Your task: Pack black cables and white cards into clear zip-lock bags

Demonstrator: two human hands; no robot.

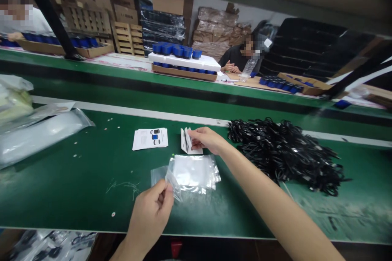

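My left hand (153, 208) pinches a clear plastic bag (174, 183) near the front of the green table. Just right of that bag lies a stack of flat clear bags (194, 171). Beyond the stack, my right hand (208, 140) is closed on a folded white leaflet (184, 140), whose panels stand partly upright. Part of the leaflet is hidden behind my fingers. To its left rests a pile of printed leaflets (150, 138) showing pictures of small devices.
A large heap of black cables (284, 151) lies to the right. Plastic-wrapped packs (39, 130) are at the left. Across the table, blue parts (177, 50) stand on a white foam tray (186, 62). Two people sit on the far side, one by a clear bottle (249, 67).
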